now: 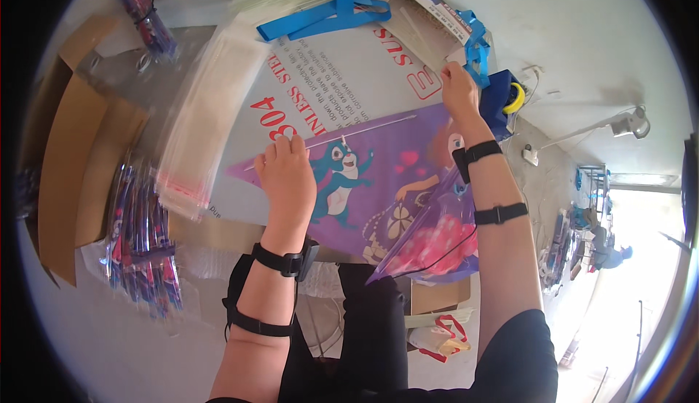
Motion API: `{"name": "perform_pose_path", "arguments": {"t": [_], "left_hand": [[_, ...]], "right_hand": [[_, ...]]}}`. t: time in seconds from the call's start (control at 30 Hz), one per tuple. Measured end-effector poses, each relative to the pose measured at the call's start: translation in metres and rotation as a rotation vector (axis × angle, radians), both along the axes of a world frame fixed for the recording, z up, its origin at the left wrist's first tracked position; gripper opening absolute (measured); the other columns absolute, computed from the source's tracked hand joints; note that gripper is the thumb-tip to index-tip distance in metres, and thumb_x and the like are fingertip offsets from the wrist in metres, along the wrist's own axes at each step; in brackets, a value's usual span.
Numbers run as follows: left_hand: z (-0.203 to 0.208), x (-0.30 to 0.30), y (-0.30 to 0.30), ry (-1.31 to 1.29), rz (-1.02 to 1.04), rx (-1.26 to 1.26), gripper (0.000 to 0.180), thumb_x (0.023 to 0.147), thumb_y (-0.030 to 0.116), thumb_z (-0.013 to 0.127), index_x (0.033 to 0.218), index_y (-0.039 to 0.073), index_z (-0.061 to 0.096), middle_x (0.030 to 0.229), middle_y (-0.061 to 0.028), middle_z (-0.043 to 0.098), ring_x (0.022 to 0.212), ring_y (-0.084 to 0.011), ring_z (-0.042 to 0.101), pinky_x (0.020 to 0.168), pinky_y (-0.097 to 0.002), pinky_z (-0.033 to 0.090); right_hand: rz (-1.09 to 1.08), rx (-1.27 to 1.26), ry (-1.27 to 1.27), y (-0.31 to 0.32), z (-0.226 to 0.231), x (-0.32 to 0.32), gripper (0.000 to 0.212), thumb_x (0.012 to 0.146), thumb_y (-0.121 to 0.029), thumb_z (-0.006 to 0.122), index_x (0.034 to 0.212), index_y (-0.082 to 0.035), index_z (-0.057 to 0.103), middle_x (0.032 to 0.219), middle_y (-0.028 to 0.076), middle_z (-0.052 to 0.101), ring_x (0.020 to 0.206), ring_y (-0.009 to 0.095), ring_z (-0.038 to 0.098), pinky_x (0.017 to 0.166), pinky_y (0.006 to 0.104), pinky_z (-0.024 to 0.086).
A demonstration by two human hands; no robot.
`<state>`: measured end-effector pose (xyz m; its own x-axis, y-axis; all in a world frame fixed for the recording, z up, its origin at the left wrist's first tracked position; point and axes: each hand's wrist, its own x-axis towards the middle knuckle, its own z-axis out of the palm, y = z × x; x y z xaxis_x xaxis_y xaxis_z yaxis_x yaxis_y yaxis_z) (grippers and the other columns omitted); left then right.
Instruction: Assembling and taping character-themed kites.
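Observation:
A purple kite (393,163) with printed cartoon figures lies over the work table and hangs past its near edge. Along its far edge runs a thin white rod (371,130). My left hand (286,184) is closed on the kite's edge near its pointed left corner, fingers curled over the rod side. Farther right, my right hand (460,97) has its fingers pinched together just beyond the kite's far edge, beside a cardboard tray (416,39) with thin pale sticks. What those fingertips hold is too small to make out.
Clear plastic sleeves (211,112) are stacked at the table's left. Blue ribbon (328,21) lies at the back; a blue tape dispenser (496,101) with yellow tape stands right. Wrapped kite bundles (142,235) and an open cardboard box (73,155) are at far left.

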<state>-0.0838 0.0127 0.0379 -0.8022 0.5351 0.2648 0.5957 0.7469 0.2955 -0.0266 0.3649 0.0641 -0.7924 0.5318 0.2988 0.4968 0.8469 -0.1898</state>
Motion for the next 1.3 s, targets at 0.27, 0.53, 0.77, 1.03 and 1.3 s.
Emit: {"name": "perform_pose_path", "arguments": {"t": [0.27, 0.53, 0.77, 1.03, 1.3], "left_hand": [[0.002, -0.001, -0.003, -0.011, -0.010, 0.021, 0.020, 0.082, 0.017, 0.062, 0.099, 0.006, 0.057, 0.091, -0.0065, 0.054, 0.091, -0.0237, 0.054, 0.082, -0.0394, 0.037], [0.001, -0.004, -0.001, 0.078, -0.063, 0.190, 0.014, 0.085, 0.015, 0.060, 0.095, 0.007, 0.057, 0.087, -0.0079, 0.059, 0.085, -0.0264, 0.058, 0.075, -0.0401, 0.041], [0.043, 0.083, 0.015, -1.393, -0.550, 0.711, 0.029, 0.096, 0.031, 0.051, 0.098, 0.005, 0.061, 0.086, -0.0062, 0.064, 0.076, -0.0144, 0.063, 0.064, -0.0263, 0.049], [0.046, 0.202, 0.031, -1.863, -0.479, 0.451, 0.027, 0.093, 0.032, 0.056, 0.101, 0.006, 0.057, 0.087, -0.0052, 0.063, 0.073, -0.0135, 0.062, 0.064, -0.0245, 0.050], [0.059, 0.210, 0.066, -1.831, -0.426, 0.434, 0.025, 0.091, 0.028, 0.060, 0.101, 0.005, 0.061, 0.083, -0.0026, 0.063, 0.066, -0.0099, 0.060, 0.060, -0.0238, 0.049]], "right_hand": [[-0.102, -0.235, 0.768, -0.028, 0.085, 0.058, 0.004, 0.087, -0.003, 0.059, 0.091, -0.001, 0.060, 0.085, 0.006, 0.062, 0.075, 0.012, 0.059, 0.067, 0.0250, 0.049], [-0.082, -0.996, 1.433, -0.077, 0.126, 0.162, 0.001, 0.091, -0.003, 0.054, 0.091, -0.002, 0.054, 0.084, 0.010, 0.062, 0.076, 0.017, 0.061, 0.070, 0.0261, 0.050], [-0.149, -1.523, 0.999, -0.137, 0.108, 0.226, 0.005, 0.091, -0.004, 0.055, 0.092, 0.000, 0.057, 0.080, 0.008, 0.062, 0.068, 0.015, 0.060, 0.062, 0.0243, 0.048], [-0.325, -1.626, 0.756, -0.118, 0.045, 0.242, 0.010, 0.089, -0.006, 0.057, 0.097, -0.001, 0.060, 0.076, 0.006, 0.062, 0.064, 0.012, 0.060, 0.056, 0.0206, 0.048], [-0.371, -1.640, 0.727, -0.074, 0.022, 0.238, 0.010, 0.088, -0.005, 0.058, 0.095, 0.001, 0.061, 0.076, 0.005, 0.061, 0.062, 0.012, 0.058, 0.056, 0.0218, 0.048]]}}
